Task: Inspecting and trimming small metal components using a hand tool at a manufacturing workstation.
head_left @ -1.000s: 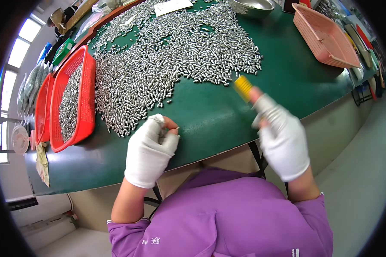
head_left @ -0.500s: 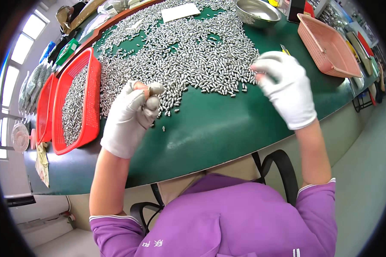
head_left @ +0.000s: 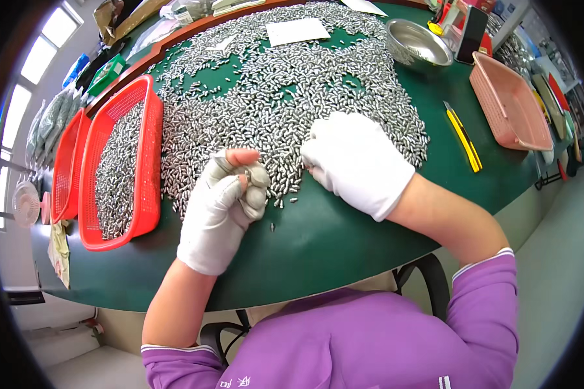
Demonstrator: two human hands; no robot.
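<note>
A wide layer of small silver metal parts (head_left: 344, 97) covers much of the green table. My left hand (head_left: 226, 211), in a white glove with bare tips on thumb and forefinger, is closed at the pile's near edge; thumb and fingers pinch together, and what lies between them is too small to make out. Beside it, to the right, my right hand (head_left: 357, 162) is palm down over the parts, also gloved. Its fingers curl inward and their tips are mostly hidden under the hand. One loose metal part (head_left: 272, 227) lies on the table just below my left hand.
A red plastic basket (head_left: 150, 162) holding many of the same parts stands at the left, with another red basket (head_left: 68, 168) beside it. At the right are a yellow utility knife (head_left: 464, 139), a pink basket (head_left: 499, 120) and a steel bowl (head_left: 405, 55). White paper (head_left: 297, 31) rests on the pile.
My right hand has swung left from the pile's right edge to near my left hand, uncovering the knife. My left hand stays pinched. The whole view has shifted slightly.
</note>
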